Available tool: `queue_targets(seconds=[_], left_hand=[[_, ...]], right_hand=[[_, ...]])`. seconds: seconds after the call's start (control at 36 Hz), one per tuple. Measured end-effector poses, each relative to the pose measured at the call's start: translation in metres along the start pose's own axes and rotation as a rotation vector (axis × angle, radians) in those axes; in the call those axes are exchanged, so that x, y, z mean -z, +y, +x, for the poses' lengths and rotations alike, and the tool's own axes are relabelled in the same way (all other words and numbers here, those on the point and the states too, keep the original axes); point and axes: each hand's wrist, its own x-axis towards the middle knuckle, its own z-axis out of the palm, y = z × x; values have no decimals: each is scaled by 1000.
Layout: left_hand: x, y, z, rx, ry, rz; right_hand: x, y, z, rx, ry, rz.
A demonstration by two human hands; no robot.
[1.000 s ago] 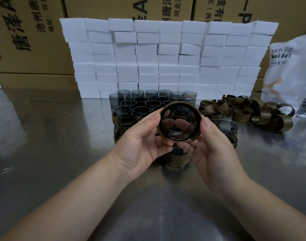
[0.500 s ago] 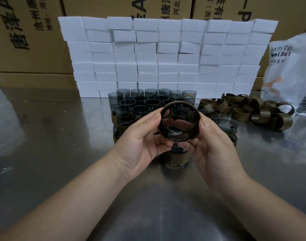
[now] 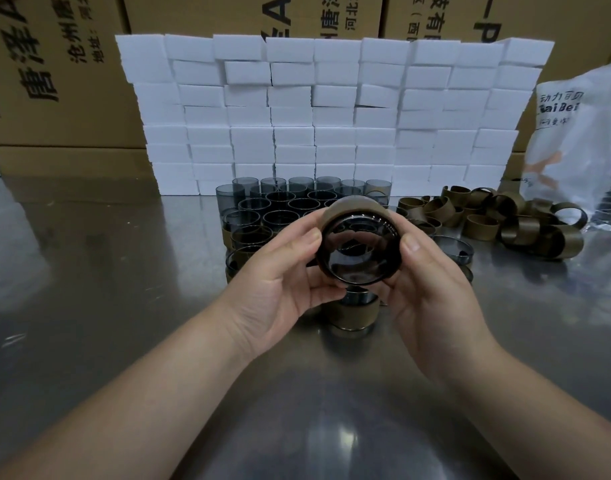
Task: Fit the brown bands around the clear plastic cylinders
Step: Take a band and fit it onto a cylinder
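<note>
Head view: both hands curl around one clear plastic cylinder (image 3: 357,252) wearing a brown band (image 3: 349,206), held above the surface (image 3: 124,289) with its open end toward the camera. The left hand (image 3: 280,275) grips its left side and the right hand (image 3: 435,292) its right, thumbs on the near rim. The fingers behind show only dimly through the plastic. The hands partly hide a banded cylinder (image 3: 354,311) below. The forearms enter from the bottom corners, palms facing each other.

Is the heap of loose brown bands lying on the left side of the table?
No, the heap of loose brown bands lies on the right side of the steel table, next to the white plastic bag.
</note>
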Motion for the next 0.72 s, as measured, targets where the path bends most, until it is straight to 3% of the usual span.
queue_targets(seconds=[0.08,0.19,0.39,0.56,0.72], left_hand=[[-4,-3,0,-11,18,41],[-11,-17,2,-121,159,217],[-9,-19,-6,-269,164,602],[-8,-20,-5,-367,222,693],[-5,-21,-6,-355,226,707]], right_hand=[[2,4,0,11,-16,-18],[-1,14,-5,34,-68,-180],[-3,15,-11,9,-144,-211],[-6,14,-14,85,-213,-304],[-6,14,-16,80,-205,-330]])
